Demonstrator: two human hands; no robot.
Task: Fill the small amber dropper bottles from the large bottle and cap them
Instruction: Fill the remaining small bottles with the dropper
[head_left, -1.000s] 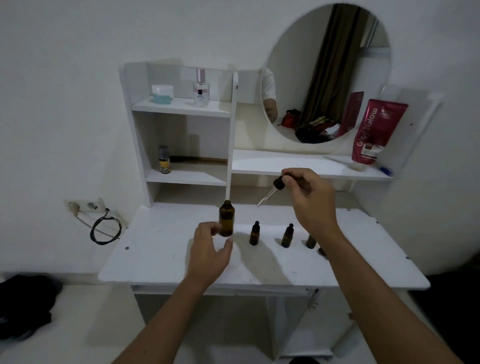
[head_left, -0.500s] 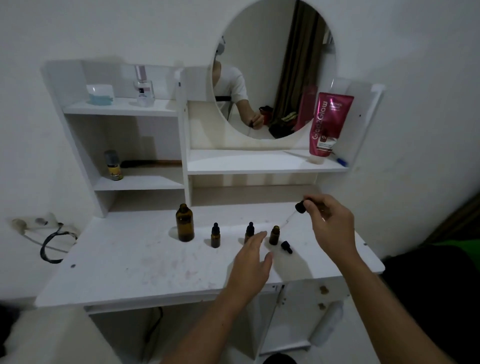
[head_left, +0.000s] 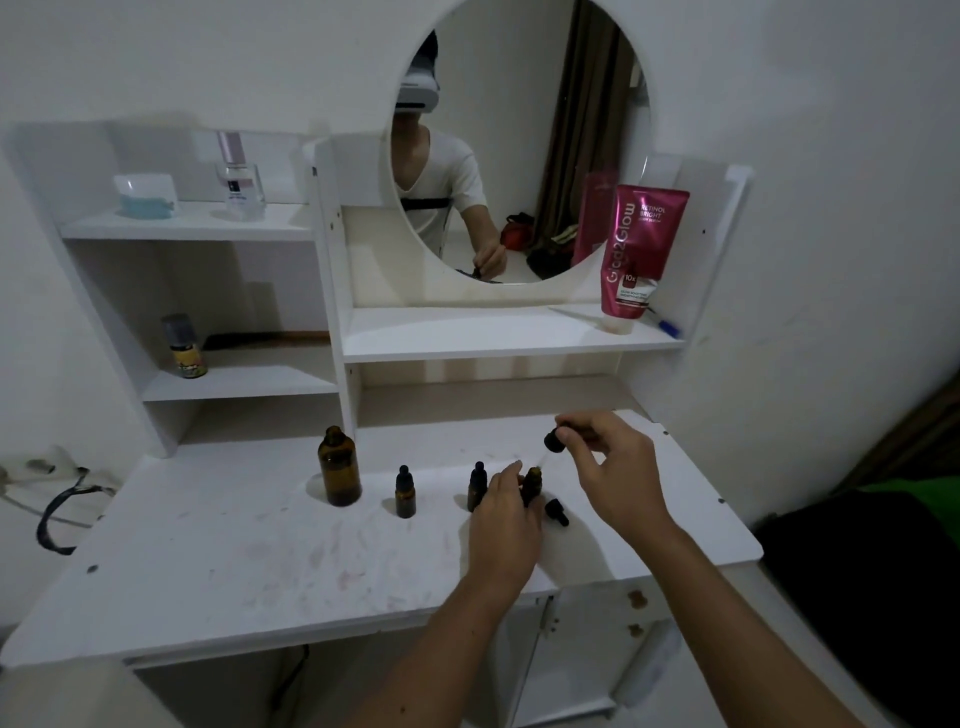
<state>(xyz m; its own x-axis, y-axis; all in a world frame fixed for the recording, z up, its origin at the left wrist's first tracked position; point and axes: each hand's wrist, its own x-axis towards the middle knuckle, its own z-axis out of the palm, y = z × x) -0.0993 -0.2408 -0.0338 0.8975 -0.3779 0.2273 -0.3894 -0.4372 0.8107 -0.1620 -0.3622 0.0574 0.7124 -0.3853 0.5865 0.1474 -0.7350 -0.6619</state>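
The large amber bottle (head_left: 340, 466) stands uncapped on the white desk (head_left: 260, 561). To its right stand two capped small amber bottles (head_left: 405, 491) (head_left: 476, 485). A third small bottle (head_left: 532, 484) is open, and my left hand (head_left: 506, 512) grips it from the front. My right hand (head_left: 613, 467) pinches the black bulb of the large bottle's dropper (head_left: 554, 441); its glass tip points down at the open bottle's mouth. A small black dropper cap (head_left: 557, 511) lies on the desk beside that bottle.
A shelf unit with a round mirror (head_left: 519, 145) rises behind the desk. It holds a pink tube (head_left: 639, 249), a perfume bottle (head_left: 236, 176), a jar (head_left: 145, 196) and a small spray can (head_left: 186, 347). A black cable (head_left: 57, 512) hangs at the left wall.
My left hand went from beside the large bottle to the third small bottle and took hold of it. My right hand carried the dropper down over that bottle. The view shifted right.
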